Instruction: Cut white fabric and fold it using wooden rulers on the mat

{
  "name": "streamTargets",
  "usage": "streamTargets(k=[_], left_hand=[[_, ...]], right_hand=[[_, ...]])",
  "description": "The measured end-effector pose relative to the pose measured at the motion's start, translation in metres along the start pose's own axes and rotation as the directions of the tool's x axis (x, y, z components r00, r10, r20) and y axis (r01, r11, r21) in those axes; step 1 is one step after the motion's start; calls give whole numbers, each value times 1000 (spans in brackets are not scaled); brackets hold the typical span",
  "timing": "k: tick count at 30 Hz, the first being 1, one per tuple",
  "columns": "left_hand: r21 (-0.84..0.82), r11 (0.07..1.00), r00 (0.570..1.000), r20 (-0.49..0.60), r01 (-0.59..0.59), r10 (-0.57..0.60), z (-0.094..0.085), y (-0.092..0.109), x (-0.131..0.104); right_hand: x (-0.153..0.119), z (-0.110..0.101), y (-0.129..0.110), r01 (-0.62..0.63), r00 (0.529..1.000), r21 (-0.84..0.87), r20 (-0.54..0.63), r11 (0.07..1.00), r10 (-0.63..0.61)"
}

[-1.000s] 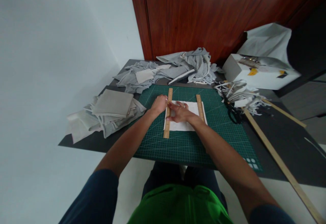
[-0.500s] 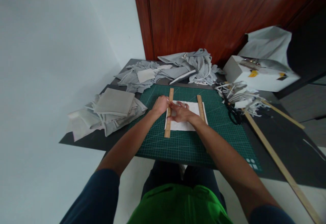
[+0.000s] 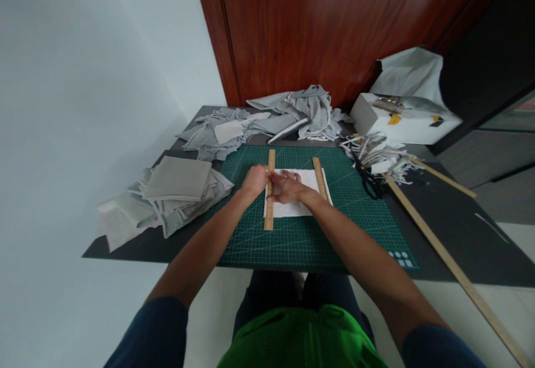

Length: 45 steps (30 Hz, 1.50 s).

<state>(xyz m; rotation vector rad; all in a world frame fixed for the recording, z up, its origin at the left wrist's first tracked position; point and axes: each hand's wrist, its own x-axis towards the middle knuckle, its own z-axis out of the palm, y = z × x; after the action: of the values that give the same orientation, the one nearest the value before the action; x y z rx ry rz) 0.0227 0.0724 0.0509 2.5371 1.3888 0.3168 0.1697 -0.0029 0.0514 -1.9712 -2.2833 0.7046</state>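
Note:
A wooden ruler [image 3: 268,218] lies across the left edge of a folded white cloth [image 3: 297,208] on the green cutting mat [image 3: 251,240]. Against the ruler's left side is my left hand [image 3: 254,180], its fingers closed; whatever they pinch is too small to make out. My right hand [image 3: 288,188] rests on the cloth with fingers spread, their tips pressing on the same ruler. A second wooden ruler [image 3: 319,174] lies over the right part of the cloth, just beyond my right wrist.
Stacked grey fabric pieces [image 3: 178,178] sit on the left. Fabric scraps [image 3: 311,111] heap along the back. At right are black scissors [image 3: 373,185], cut strips [image 3: 387,153], a white box [image 3: 403,120] and a long wooden stick [image 3: 443,251] overhanging the table's front edge.
The whole view has shifted, so the table's things appear slightly further left. Both hands keep nearly the same place at the left ruler.

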Motion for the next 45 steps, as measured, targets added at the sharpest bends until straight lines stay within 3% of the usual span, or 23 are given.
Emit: streamTargets(k=[5, 12, 20, 27, 35, 45], left_hand=[[9, 1000, 1000, 7, -13, 13, 1, -1, -10], [44, 999, 1000, 21, 9, -10, 0, 3, -1], [24, 1000, 1000, 20, -14, 13, 1, -1, -24], [19, 1000, 1000, -13, -8, 8, 2, 1, -23], [58, 998, 999, 36, -23, 21, 0, 3, -42], [56, 997, 999, 7, -44, 44, 1, 1, -40]], right_hand=[[-3, -3, -2, 3, 1000, 17, 4, 1000, -4], [-1, -2, -2, -10, 1000, -1, 10, 1000, 10], [2, 2, 0, -4, 1000, -17, 4, 1000, 4], [3, 2, 1, -21, 1000, -28, 11, 999, 21], [1, -2, -4, -11, 1000, -23, 24, 1000, 12], [0, -3, -7, -22, 1000, -42, -2, 999, 22]])
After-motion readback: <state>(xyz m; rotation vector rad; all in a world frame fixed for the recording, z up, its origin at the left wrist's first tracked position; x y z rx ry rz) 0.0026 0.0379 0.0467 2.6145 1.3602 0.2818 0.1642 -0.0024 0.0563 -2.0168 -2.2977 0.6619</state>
